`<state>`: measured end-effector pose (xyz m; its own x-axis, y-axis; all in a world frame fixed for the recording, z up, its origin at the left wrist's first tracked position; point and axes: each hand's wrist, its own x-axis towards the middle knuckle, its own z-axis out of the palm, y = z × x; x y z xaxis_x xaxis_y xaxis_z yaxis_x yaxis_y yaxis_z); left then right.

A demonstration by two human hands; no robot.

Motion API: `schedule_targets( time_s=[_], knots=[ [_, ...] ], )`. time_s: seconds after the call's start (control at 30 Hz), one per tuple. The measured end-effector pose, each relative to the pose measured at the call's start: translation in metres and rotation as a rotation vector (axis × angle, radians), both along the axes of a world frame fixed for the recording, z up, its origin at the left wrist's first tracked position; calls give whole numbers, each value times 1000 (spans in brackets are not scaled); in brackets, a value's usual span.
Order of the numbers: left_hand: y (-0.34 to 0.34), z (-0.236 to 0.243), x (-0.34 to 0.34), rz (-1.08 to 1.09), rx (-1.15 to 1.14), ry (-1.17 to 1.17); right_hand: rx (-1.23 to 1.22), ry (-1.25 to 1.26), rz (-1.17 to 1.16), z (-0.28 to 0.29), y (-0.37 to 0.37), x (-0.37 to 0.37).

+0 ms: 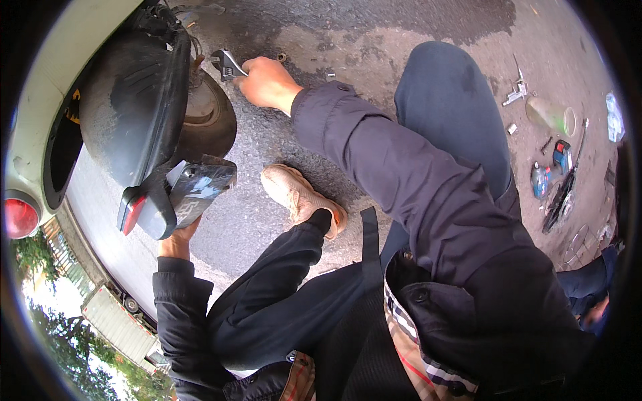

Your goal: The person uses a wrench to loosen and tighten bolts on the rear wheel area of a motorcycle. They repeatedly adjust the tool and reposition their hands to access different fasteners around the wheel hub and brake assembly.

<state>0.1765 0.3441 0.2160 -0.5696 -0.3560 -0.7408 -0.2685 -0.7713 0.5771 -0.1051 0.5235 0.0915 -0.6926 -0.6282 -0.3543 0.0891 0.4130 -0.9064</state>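
My right hand (264,83) grips an adjustable wrench (229,65), its jaw beside a rusty fitting at the edge of a black wheel assembly (127,113). Low at the left, my left hand (179,242) is closed on the underside of a black rear mudguard piece (152,210) that carries a red reflector and a license plate (200,184); most of its fingers are hidden behind it. A pale vehicle body panel (37,120) with a round red lamp (20,217) curves along the far left.
Tools lie on the pavement at right: a drill (540,179), a battery (562,156), a spray gun (516,92), a plastic cup (550,117) and a bottle (614,117). Part of another person (592,284) shows at the right edge. A truck (114,321) stands beyond the road.
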Motion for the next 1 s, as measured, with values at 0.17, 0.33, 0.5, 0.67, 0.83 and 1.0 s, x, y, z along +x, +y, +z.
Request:
schedule_targets(
  time_s=[0.17, 0.33, 0.5, 0.67, 0.83, 1.0],
  knots=[
    [-7, -3, 4, 10, 0, 51, 10, 17, -4, -3, -2, 2],
    [-6, -2, 7, -12, -24, 142, -10, 84, -49, 4, 5, 10],
    [-19, -5, 19, -110, -89, 224, -78, 208, -99, 14, 14, 19],
    [-29, -31, 34, -36, -137, 230, -54, 252, -77, 28, 17, 24],
    [1, -76, 39, 152, -193, 185, -137, 264, -51, 22, 34, 22],
    [48, -94, 30, 346, -210, 109, 111, 258, 280, -33, 61, 5]
  ],
)
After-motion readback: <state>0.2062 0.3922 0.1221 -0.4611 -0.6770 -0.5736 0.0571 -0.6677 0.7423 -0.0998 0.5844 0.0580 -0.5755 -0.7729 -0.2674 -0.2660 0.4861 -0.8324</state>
